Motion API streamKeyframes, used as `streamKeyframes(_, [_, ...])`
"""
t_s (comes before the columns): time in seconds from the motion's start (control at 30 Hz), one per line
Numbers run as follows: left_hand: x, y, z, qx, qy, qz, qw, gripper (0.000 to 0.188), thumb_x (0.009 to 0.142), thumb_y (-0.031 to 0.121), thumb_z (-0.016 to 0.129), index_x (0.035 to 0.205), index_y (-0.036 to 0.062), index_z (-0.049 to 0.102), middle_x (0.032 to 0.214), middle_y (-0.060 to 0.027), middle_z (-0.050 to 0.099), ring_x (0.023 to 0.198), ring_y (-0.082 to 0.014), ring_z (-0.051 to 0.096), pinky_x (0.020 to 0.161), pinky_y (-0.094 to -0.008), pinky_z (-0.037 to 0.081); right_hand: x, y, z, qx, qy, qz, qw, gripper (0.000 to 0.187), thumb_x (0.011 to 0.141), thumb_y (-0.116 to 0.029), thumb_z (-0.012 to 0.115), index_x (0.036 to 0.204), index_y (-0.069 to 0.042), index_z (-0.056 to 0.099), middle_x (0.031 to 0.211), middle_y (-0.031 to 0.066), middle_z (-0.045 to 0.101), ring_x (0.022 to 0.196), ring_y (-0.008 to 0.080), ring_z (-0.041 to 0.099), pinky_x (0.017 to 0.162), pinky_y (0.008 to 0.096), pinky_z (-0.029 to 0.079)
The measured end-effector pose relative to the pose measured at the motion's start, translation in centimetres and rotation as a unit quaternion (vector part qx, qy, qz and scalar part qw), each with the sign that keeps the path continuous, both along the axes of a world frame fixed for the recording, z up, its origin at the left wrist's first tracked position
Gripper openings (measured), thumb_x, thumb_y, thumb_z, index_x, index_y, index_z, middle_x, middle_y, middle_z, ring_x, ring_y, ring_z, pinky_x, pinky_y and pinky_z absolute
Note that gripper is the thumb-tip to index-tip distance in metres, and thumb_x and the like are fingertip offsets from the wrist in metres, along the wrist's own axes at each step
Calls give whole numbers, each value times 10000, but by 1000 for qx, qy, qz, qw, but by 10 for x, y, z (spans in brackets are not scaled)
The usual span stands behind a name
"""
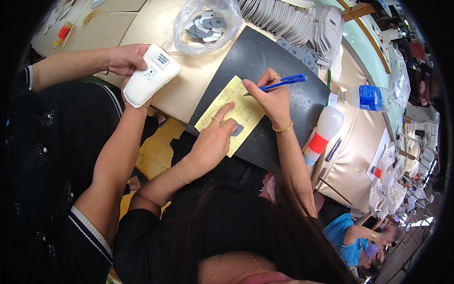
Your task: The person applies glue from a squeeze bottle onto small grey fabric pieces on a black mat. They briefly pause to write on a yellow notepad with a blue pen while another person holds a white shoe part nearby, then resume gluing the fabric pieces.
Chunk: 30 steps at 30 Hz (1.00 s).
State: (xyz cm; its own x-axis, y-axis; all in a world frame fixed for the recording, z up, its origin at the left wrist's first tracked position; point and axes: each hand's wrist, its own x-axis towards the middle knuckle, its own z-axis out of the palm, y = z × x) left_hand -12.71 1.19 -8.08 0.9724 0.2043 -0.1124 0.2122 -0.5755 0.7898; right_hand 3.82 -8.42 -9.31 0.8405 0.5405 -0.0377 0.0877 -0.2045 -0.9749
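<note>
My right hand (274,102) grips a blue ballpoint pen (286,81), its tip on a yellow sheet of paper (250,113) that bears handwriting. My left hand (213,146) lies on the same sheet, index finger stretched over the writing. Its other fingers are curled at a small grey rounded piece (238,130), which they seem to hold. Under the paper is a black board (265,52). At left, another person's two hands (126,59) hold a white padded piece shaped like a shoe tongue (153,75), with small dark print on it.
A clear plastic bag (182,31) of grey pieces stands beyond the board, beside stacked grey cut pieces (283,21). Right of the board are a white squeeze bottle with a red band (324,132), a blue-labelled bottle (369,98) and a dark pen (334,149). Another person (350,236) sits at lower right.
</note>
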Motion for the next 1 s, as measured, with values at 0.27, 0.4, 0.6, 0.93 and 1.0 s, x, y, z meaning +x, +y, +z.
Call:
streamKeyframes(0.27, [0, -1, 0, -3, -6, 0, 1000, 101, 907, 66, 549, 897, -31, 576, 1367, -173, 436, 776, -310, 630, 684, -382, 496, -10, -2, -23, -9, -94, -19, 995, 304, 731, -75, 684, 589, -40, 417, 520, 7, 401, 478, 63, 358, 445, 254, 307])
streamKeyframes(0.4, [0, 0, -1, 5, -10, -1, 1000, 114, 914, 72, 543, 900, -36, 575, 1365, -174, 436, 685, -276, 629, 652, -368, 499, -9, 2, -20, -32, -150, -3, 988, 315, 719, -60, 666, 573, -37, 388, 492, 27, 347, 451, 77, 319, 424, 267, 291])
streamKeyframes(0.6, [0, 0, 1, -23, 7, 0, 1000, 124, 922, 72, 534, 899, -42, 576, 1363, -166, 435, 609, -235, 614, 622, -352, 497, -8, 2, -22, -38, -145, 11, 989, 320, 712, -62, 657, 560, -37, 377, 478, 36, 333, 436, 94, 306, 411, 271, 287])
streamKeyframes(0.93, [1, 0, 3, -11, 12, 0, 1000, 110, 912, 63, 542, 901, -39, 583, 1365, -169, 439, 707, -270, 633, 657, -359, 500, -9, 3, -24, -49, -176, 12, 983, 292, 693, -51, 641, 574, -37, 375, 488, 47, 337, 439, 98, 320, 413, 275, 313])
streamKeyframes(1.0, [1, 0, 3, -7, 7, -1, 1000, 104, 908, 58, 545, 900, -37, 584, 1366, -170, 439, 734, -282, 634, 670, -361, 499, -7, 2, -25, -39, -172, 13, 984, 295, 694, -49, 639, 576, -37, 369, 493, 47, 328, 441, 99, 316, 414, 275, 310])
